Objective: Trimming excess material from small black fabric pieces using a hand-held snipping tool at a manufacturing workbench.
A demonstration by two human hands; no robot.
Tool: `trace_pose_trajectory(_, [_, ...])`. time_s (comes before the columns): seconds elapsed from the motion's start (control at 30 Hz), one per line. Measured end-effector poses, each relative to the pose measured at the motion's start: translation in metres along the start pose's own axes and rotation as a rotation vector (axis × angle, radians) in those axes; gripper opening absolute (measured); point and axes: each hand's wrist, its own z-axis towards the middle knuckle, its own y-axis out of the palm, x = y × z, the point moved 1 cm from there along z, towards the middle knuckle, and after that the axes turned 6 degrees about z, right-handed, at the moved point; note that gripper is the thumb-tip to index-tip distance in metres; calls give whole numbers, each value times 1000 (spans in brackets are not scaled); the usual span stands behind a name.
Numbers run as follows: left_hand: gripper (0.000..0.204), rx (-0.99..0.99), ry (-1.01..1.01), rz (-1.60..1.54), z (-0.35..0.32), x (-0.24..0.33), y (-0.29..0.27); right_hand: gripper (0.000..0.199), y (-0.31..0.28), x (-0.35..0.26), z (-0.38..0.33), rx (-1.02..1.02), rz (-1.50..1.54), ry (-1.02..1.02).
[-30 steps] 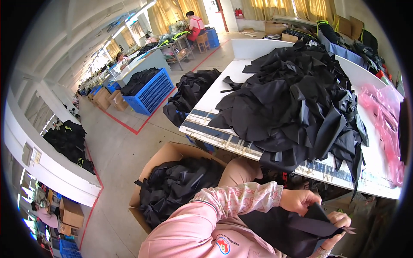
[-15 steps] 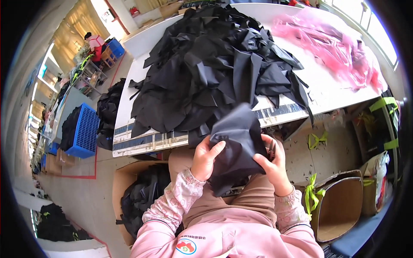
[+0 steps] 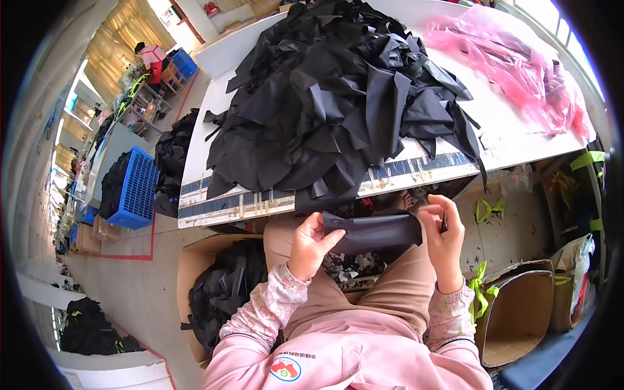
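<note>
Over my lap, a black fabric piece (image 3: 377, 234) is stretched sideways in a narrow, folded-looking band. My left hand (image 3: 311, 246) pinches its left end, thumb on top and fingers behind. At the right end is my right hand (image 3: 444, 237), its fingers curled. Something small and dark shows between those fingers, mostly hidden, and I cannot make out its kind. Whether this hand also grips the fabric is unclear. A large heap of black fabric pieces (image 3: 312, 110) covers much of the white table (image 3: 214, 146) in front of me.
Pink plastic sheeting (image 3: 513, 71) lies at the table's right. A cardboard box of black fabric (image 3: 188, 273) stands by my left leg, an open cardboard box (image 3: 520, 318) at my right. Pale scraps (image 3: 351, 266) lie between my knees. Blue crate (image 3: 133, 188) and another person (image 3: 153, 62) are leftward.
The black fabric piece has gone from a raised, broad sheet to a low, narrow band. My right hand has moved right and its fingers have curled upward. The left hand keeps its pinch.
</note>
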Motion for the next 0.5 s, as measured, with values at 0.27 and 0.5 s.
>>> trace_pose_trajectory(0.27, [44, -36, 155, 188, -14, 8, 25, 45, 49, -38, -35, -356, 221, -95])
trace_pose_trajectory(0.5, [45, -115, 226, 366, -19, 16, 19, 15, 53, -19, -38, -358, 81, -97])
